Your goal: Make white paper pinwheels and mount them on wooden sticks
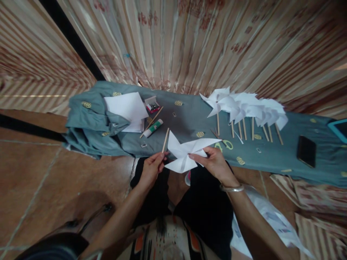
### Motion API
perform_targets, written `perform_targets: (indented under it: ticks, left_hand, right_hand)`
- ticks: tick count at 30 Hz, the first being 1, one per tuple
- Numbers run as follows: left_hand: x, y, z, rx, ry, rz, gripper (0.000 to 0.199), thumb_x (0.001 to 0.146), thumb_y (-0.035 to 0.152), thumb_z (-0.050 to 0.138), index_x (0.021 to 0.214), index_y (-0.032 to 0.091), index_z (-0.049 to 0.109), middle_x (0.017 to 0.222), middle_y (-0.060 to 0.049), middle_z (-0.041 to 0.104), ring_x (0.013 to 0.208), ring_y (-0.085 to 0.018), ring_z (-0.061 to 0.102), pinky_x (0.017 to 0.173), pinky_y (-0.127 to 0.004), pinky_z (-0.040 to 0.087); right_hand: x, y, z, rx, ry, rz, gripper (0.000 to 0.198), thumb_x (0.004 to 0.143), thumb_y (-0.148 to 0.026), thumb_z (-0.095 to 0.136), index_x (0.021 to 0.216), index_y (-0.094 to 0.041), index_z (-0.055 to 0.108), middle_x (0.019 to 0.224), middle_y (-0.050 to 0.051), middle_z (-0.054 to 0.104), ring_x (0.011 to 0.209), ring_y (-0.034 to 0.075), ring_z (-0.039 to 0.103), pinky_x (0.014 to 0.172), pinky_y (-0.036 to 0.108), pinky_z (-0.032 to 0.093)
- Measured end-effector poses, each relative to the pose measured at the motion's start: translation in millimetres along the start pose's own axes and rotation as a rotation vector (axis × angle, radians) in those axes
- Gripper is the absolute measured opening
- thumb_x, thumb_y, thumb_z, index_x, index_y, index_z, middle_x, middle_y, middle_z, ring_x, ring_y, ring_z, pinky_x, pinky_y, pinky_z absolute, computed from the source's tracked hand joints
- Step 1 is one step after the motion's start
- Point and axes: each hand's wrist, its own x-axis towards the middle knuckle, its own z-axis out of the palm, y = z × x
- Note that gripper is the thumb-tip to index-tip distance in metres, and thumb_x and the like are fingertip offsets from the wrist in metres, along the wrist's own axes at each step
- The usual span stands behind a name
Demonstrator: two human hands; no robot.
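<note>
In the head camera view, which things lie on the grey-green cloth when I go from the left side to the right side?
Loose white paper sheets → small open box → glue stick → scissors with yellow-green handles → row of finished white pinwheels on sticks → black phone → blue-edged tablet at the frame's right edge.

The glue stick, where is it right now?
In the head view the glue stick lies on the grey-green cloth, left of centre, beside a loose wooden stick and just below the small open box.
</note>
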Motion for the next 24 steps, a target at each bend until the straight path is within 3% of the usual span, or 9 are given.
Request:
perform_targets:
  ticks: [6,13,18,24]
  left_hand:
    - [-6,27,4,0.075,-0.178,0.036,0.045,0.061,0.052,0.079,0.077,0.011,0.071,0.04,0.008,0.039,0.038,-0.003,0.026,0.041,-0.02,0.013]
    - [-28,39,15,0.067,-0.464,-0.072,0.032,0.067,0.043,0.074,0.071,0.012,0.069,0.036,0.009,0.034,0.035,-0.002,0.019,0.041,-0.02,0.012]
    - [-40,41,15,0.087,-0.524,-0.118,0.032,0.066,0.042,0.074,0.075,0.011,0.071,0.037,0.008,0.035,0.035,-0.002,0.017,0.041,-0.02,0.008]
    - [-55,45,21,0.103,-0.553,-0.131,0.03,0.063,0.044,0.075,0.064,0.014,0.069,0.036,0.008,0.032,0.035,-0.001,0.015,0.041,-0.02,0.008]
  right_hand:
    - [-33,-5,8,-0.058,0.058,-0.061,0.028,0.069,-0.044,0.077,0.079,-0.018,0.075,0.071,0.002,0.073,0.061,0.016,0.06,0.058,0.027,0.049]
    - [-61,-14,10,-0.225,0.135,-0.165,0.022,0.076,-0.04,0.073,0.073,-0.019,0.076,0.065,0.001,0.07,0.058,0.016,0.058,0.057,0.028,0.046]
    - [-75,-15,10,-0.132,0.17,-0.195,0.017,0.075,-0.037,0.075,0.083,-0.022,0.077,0.072,0.0,0.071,0.062,0.016,0.059,0.058,0.026,0.047]
    - [-84,-17,12,-0.065,0.164,-0.182,0.017,0.075,-0.036,0.075,0.083,-0.02,0.076,0.07,0.0,0.07,0.06,0.014,0.058,0.056,0.025,0.046]
